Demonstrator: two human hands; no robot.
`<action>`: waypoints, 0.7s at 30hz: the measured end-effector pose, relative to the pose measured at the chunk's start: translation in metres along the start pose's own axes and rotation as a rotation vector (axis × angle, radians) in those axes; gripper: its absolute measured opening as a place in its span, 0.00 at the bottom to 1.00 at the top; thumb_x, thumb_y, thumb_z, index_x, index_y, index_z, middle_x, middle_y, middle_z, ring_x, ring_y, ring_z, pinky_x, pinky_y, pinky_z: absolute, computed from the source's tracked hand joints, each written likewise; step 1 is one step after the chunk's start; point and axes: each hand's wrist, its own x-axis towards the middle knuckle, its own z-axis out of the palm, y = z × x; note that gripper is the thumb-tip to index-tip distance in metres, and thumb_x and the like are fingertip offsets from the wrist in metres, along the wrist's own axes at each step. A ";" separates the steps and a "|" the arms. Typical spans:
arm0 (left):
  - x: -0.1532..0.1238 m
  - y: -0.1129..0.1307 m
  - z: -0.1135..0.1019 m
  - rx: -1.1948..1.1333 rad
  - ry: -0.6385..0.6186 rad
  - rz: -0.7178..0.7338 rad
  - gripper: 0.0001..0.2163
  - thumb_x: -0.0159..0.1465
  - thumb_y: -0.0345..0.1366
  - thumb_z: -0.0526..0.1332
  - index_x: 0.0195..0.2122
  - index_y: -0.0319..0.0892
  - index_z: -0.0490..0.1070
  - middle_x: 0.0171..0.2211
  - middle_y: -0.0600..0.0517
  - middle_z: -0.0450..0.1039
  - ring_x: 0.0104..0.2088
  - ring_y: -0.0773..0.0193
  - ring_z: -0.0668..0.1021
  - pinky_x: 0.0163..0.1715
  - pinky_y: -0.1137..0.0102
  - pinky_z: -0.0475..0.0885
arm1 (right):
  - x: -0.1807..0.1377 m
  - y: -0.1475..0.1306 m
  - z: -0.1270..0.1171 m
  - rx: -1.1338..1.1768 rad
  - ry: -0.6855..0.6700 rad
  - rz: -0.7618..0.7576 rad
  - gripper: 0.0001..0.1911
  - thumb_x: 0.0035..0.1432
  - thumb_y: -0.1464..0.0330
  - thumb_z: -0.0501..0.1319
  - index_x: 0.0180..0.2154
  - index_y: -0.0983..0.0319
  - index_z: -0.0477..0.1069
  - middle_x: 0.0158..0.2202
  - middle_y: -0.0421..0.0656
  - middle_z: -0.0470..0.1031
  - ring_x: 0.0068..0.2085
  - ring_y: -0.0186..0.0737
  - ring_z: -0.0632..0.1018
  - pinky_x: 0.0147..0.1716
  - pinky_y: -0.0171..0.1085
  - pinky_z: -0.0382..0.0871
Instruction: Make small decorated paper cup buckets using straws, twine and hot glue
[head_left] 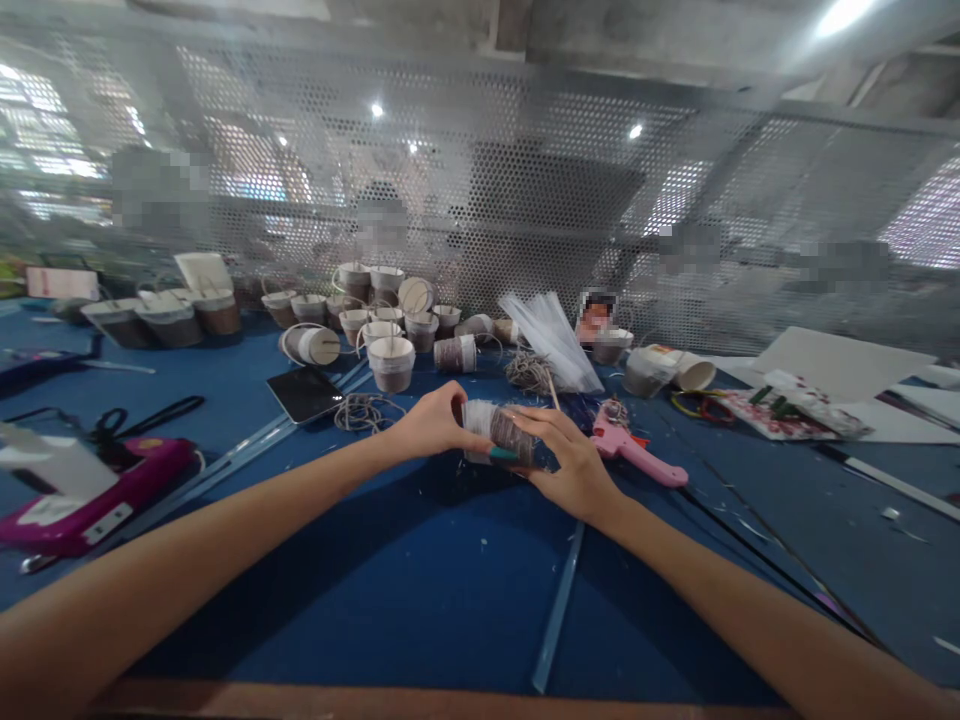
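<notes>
A small cup wrapped in twine (480, 417), pale at its left end and brownish-grey at its right, lies sideways between my two hands above the blue table. My left hand (435, 420) grips the pale end, thumb and fingers curled round it. Around the brown end close the fingers of my right hand (574, 455). Something teal (502, 453) shows along the cup's lower side near my left fingertips; I cannot make out what it is. A pink glue gun (634, 450) lies just right of my right hand. Behind the cup sits a tangle of twine (529, 373).
Several small twine-wrapped buckets (391, 365) stand at the back. A dark phone (305, 393) and a magenta power strip (112, 500) lie left. Clear plastic glue sticks (551, 340) are piled behind; one strip (559, 610) lies in front. A perforated metal screen (450, 170) closes the far side.
</notes>
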 end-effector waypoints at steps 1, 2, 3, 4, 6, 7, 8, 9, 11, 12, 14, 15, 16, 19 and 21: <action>0.000 0.001 -0.002 -0.005 -0.080 -0.005 0.24 0.37 0.48 0.71 0.29 0.38 0.67 0.23 0.56 0.65 0.24 0.68 0.66 0.21 0.73 0.59 | 0.000 -0.001 0.000 -0.002 -0.001 -0.003 0.26 0.52 0.72 0.63 0.53 0.57 0.62 0.50 0.50 0.69 0.51 0.47 0.71 0.49 0.51 0.68; 0.000 0.001 -0.004 -0.029 -0.155 -0.015 0.21 0.39 0.48 0.70 0.26 0.38 0.68 0.20 0.56 0.64 0.22 0.69 0.66 0.21 0.73 0.59 | 0.000 -0.001 0.001 -0.005 -0.004 -0.005 0.26 0.52 0.72 0.63 0.53 0.58 0.62 0.50 0.50 0.69 0.51 0.47 0.71 0.49 0.50 0.68; 0.000 0.002 -0.006 -0.063 -0.211 -0.031 0.18 0.40 0.46 0.70 0.23 0.37 0.69 0.18 0.56 0.64 0.21 0.69 0.66 0.20 0.73 0.59 | 0.000 -0.002 0.001 -0.009 -0.008 -0.007 0.25 0.52 0.72 0.63 0.52 0.58 0.62 0.50 0.50 0.69 0.51 0.46 0.71 0.49 0.50 0.68; 0.000 0.003 -0.007 -0.103 -0.246 -0.049 0.16 0.41 0.45 0.70 0.21 0.37 0.69 0.17 0.55 0.65 0.20 0.69 0.67 0.20 0.73 0.60 | 0.000 -0.003 0.001 -0.015 -0.012 -0.008 0.25 0.52 0.73 0.63 0.52 0.58 0.63 0.50 0.50 0.69 0.51 0.46 0.72 0.49 0.50 0.68; 0.000 0.004 -0.008 -0.180 -0.284 -0.079 0.14 0.40 0.42 0.71 0.20 0.37 0.72 0.16 0.54 0.67 0.20 0.68 0.69 0.21 0.73 0.62 | 0.000 -0.004 0.001 -0.022 -0.020 -0.020 0.25 0.52 0.72 0.63 0.52 0.58 0.63 0.50 0.50 0.69 0.50 0.46 0.72 0.49 0.49 0.69; -0.001 0.004 -0.009 -0.220 -0.301 -0.091 0.13 0.40 0.40 0.71 0.20 0.37 0.73 0.17 0.54 0.69 0.21 0.67 0.70 0.22 0.72 0.64 | 0.001 -0.005 0.000 -0.021 -0.022 -0.028 0.25 0.52 0.72 0.63 0.52 0.58 0.63 0.50 0.50 0.70 0.50 0.46 0.72 0.48 0.49 0.69; -0.001 0.004 -0.009 -0.262 -0.320 -0.102 0.12 0.39 0.39 0.72 0.20 0.37 0.73 0.17 0.54 0.70 0.21 0.67 0.71 0.24 0.73 0.65 | 0.001 -0.006 0.000 -0.018 -0.022 -0.035 0.25 0.53 0.71 0.63 0.52 0.58 0.62 0.49 0.50 0.70 0.50 0.46 0.72 0.48 0.49 0.69; -0.001 0.005 -0.009 -0.305 -0.342 -0.113 0.12 0.38 0.38 0.72 0.20 0.37 0.74 0.18 0.53 0.71 0.22 0.67 0.72 0.25 0.73 0.67 | 0.001 -0.007 0.000 -0.014 -0.021 -0.041 0.24 0.53 0.71 0.63 0.52 0.58 0.62 0.49 0.50 0.70 0.50 0.45 0.72 0.48 0.48 0.69; -0.002 0.005 -0.008 -0.380 -0.376 -0.139 0.11 0.38 0.36 0.72 0.21 0.37 0.76 0.20 0.53 0.73 0.24 0.67 0.73 0.28 0.72 0.69 | 0.002 -0.008 -0.001 -0.012 -0.012 -0.048 0.24 0.53 0.70 0.63 0.52 0.59 0.63 0.49 0.51 0.70 0.50 0.45 0.72 0.48 0.47 0.69; -0.002 0.006 -0.007 -0.411 -0.381 -0.155 0.11 0.38 0.36 0.72 0.22 0.37 0.76 0.20 0.53 0.74 0.24 0.67 0.74 0.29 0.72 0.69 | 0.002 -0.008 -0.001 -0.016 -0.005 -0.049 0.24 0.53 0.70 0.63 0.52 0.59 0.63 0.49 0.51 0.70 0.50 0.45 0.72 0.48 0.47 0.69; -0.004 0.007 -0.005 -0.475 -0.368 -0.189 0.12 0.38 0.36 0.72 0.24 0.37 0.77 0.21 0.53 0.75 0.25 0.68 0.74 0.31 0.72 0.70 | 0.001 -0.007 -0.001 -0.021 0.008 -0.045 0.24 0.52 0.70 0.64 0.52 0.59 0.63 0.49 0.51 0.70 0.50 0.45 0.72 0.49 0.47 0.69; -0.005 0.009 -0.005 -0.511 -0.352 -0.209 0.12 0.39 0.36 0.72 0.24 0.37 0.77 0.22 0.53 0.75 0.25 0.68 0.74 0.31 0.72 0.70 | 0.001 -0.006 -0.001 -0.021 0.012 -0.037 0.24 0.52 0.70 0.63 0.52 0.59 0.63 0.49 0.50 0.70 0.50 0.45 0.72 0.49 0.47 0.69; -0.006 0.010 -0.004 -0.546 -0.334 -0.226 0.11 0.39 0.35 0.72 0.24 0.37 0.77 0.22 0.53 0.75 0.25 0.68 0.74 0.31 0.72 0.70 | 0.001 -0.006 0.000 -0.020 0.015 -0.030 0.25 0.52 0.71 0.63 0.52 0.58 0.63 0.49 0.50 0.70 0.50 0.45 0.72 0.49 0.48 0.69; -0.008 0.014 -0.003 -0.613 -0.296 -0.258 0.10 0.40 0.35 0.72 0.23 0.36 0.76 0.20 0.53 0.74 0.25 0.69 0.74 0.31 0.72 0.70 | 0.001 -0.005 0.000 -0.017 0.024 -0.018 0.25 0.53 0.71 0.63 0.53 0.57 0.63 0.49 0.50 0.70 0.50 0.45 0.72 0.49 0.48 0.69; -0.009 0.016 -0.003 -0.617 -0.295 -0.270 0.10 0.40 0.34 0.72 0.22 0.36 0.76 0.20 0.53 0.74 0.24 0.68 0.74 0.31 0.71 0.71 | 0.001 -0.006 0.000 -0.021 0.032 -0.017 0.25 0.53 0.71 0.63 0.53 0.57 0.63 0.49 0.49 0.70 0.50 0.46 0.72 0.48 0.48 0.69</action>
